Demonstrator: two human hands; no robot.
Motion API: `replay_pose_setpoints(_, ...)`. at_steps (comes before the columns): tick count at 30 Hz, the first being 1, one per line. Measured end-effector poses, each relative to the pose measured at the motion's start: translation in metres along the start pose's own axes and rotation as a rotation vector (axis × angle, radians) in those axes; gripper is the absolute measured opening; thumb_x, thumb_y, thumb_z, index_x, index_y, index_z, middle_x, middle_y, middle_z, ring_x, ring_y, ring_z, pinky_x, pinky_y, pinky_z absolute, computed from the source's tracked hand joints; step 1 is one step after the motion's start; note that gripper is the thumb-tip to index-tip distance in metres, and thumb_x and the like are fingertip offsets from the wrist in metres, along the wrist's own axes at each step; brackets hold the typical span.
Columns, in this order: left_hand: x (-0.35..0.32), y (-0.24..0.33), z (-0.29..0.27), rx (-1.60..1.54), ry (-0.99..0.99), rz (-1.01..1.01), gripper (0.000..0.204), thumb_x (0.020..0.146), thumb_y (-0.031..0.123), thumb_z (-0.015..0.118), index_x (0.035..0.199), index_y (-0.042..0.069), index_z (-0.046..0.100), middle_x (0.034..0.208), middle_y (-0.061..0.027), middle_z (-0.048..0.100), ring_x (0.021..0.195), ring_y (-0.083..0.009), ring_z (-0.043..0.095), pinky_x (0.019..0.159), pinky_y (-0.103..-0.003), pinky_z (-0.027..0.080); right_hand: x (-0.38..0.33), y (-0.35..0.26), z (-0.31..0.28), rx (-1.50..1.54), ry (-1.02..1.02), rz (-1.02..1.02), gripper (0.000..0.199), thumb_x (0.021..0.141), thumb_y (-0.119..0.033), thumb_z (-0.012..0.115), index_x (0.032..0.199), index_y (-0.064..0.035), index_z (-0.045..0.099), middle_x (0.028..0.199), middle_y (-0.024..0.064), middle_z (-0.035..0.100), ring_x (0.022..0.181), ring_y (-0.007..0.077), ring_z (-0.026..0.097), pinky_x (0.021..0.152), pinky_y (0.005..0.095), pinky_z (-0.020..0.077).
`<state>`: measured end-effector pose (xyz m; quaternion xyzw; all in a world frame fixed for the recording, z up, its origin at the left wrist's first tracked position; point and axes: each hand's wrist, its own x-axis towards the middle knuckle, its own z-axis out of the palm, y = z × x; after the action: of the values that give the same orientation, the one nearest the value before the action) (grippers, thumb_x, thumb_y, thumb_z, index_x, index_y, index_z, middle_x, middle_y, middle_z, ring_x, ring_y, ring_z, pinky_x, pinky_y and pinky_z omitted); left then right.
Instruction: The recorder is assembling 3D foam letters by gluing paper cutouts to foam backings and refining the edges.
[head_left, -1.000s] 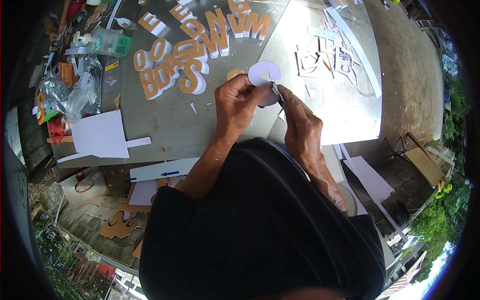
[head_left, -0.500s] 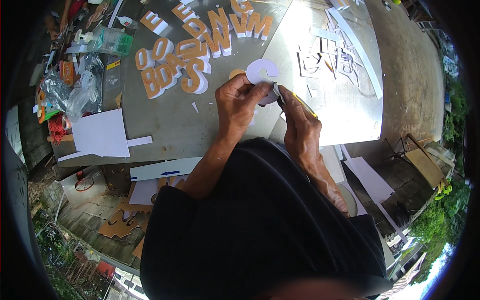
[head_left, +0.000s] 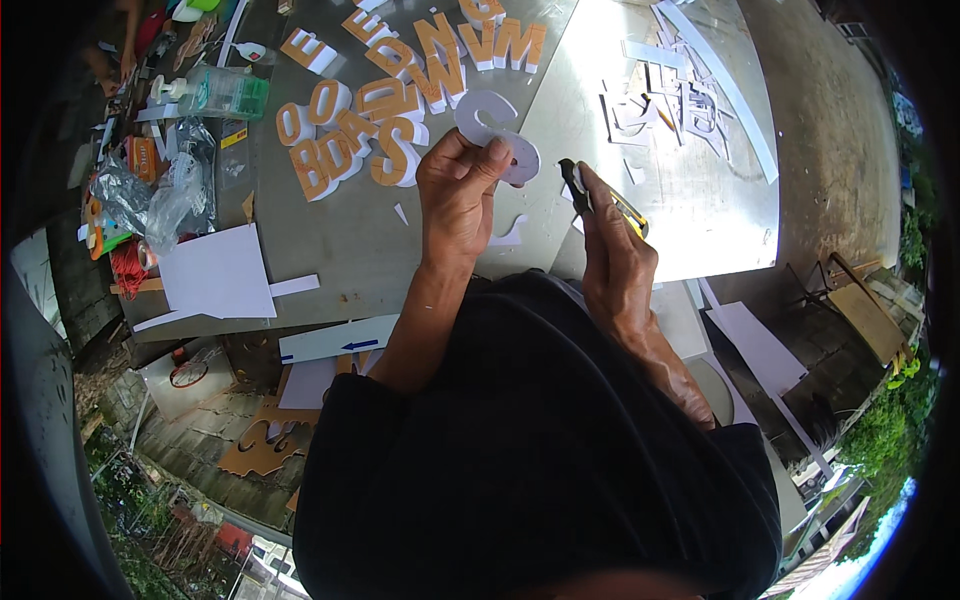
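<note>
My left hand [head_left: 458,190] pinches a white cut-out foam letter [head_left: 497,133] and holds it up above the grey table [head_left: 330,250]. My right hand [head_left: 612,240] grips a yellow and black utility knife [head_left: 600,195], its tip just right of the letter and apart from it. A small white offcut [head_left: 512,233] lies on the table between my hands. Several orange-edged foam letters [head_left: 390,100] lie in a heap beyond my left hand.
White strips and scraps [head_left: 670,90] cover the bright far right of the table. A white sheet [head_left: 218,272], crumpled plastic bags [head_left: 150,195] and a clear box [head_left: 225,92] sit at the left. Offcuts litter the floor [head_left: 260,440] below the table edge.
My hands have drawn apart: the left lifted the white letter clear, and the right pulled the knife away from it to the right.
</note>
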<state>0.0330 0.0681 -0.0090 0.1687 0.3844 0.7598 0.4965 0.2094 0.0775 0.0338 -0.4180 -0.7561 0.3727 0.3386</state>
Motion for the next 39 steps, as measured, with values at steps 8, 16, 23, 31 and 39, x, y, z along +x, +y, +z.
replay_pose_setpoints(8,-0.002,0.004,0.008,-0.044,-0.047,-0.051,0.019,0.088,0.007,0.074,0.104,0.0,0.067,0.09,-0.0059,0.07,0.078,-0.0127,0.065,0.064,-0.027,0.054,0.022,-0.015,0.005,-0.032,0.033,-0.128,0.051,0.091,0.012,0.052,0.14,-0.0022,0.05,0.137,0.0203,0.057,0.125,0.035,0.056,0.101,0.0396,0.0497)
replay_pose_setpoints(16,-0.007,-0.002,0.023,0.034,-0.053,-0.109,0.02,0.084,0.0,0.075,0.103,-0.003,0.07,0.091,-0.0089,0.072,0.081,-0.0136,0.068,0.071,-0.027,0.056,0.026,-0.008,0.007,-0.092,-0.012,-0.169,0.058,0.089,0.01,0.056,0.144,-0.0013,0.043,0.14,0.0261,0.051,0.124,0.0407,0.055,0.097,0.0425,0.0527)
replay_pose_setpoints(23,-0.004,-0.002,0.024,0.092,-0.089,-0.031,0.021,0.083,-0.002,0.075,0.103,-0.004,0.07,0.093,-0.0103,0.073,0.084,-0.0128,0.068,0.076,-0.027,0.056,0.021,-0.018,0.004,-0.023,-0.023,-0.017,0.051,0.094,0.006,0.054,0.143,-0.0048,0.049,0.126,0.0241,0.063,0.114,0.0332,0.065,0.093,0.0394,0.0532)
replay_pose_setpoints(31,-0.011,-0.001,0.033,0.211,-0.08,-0.029,0.019,0.085,0.0,0.073,0.102,-0.005,0.07,0.092,-0.01,0.072,0.083,-0.0113,0.067,0.078,-0.026,0.056,0.018,-0.018,-0.005,-0.01,-0.102,0.129,0.055,0.091,0.011,0.052,0.144,-0.0014,0.044,0.126,0.0287,0.06,0.115,0.0389,0.063,0.091,0.041,0.0549)
replay_pose_setpoints(39,-0.004,-0.01,0.029,0.253,-0.11,0.001,0.019,0.085,0.001,0.074,0.103,-0.004,0.07,0.09,-0.0094,0.072,0.08,-0.0104,0.066,0.073,-0.024,0.055,0.013,-0.009,-0.001,-0.057,-0.022,0.046,0.045,0.098,0.0,0.054,0.142,-0.0084,0.052,0.077,0.0099,0.064,0.063,0.0105,0.055,0.057,0.0282,0.0474)
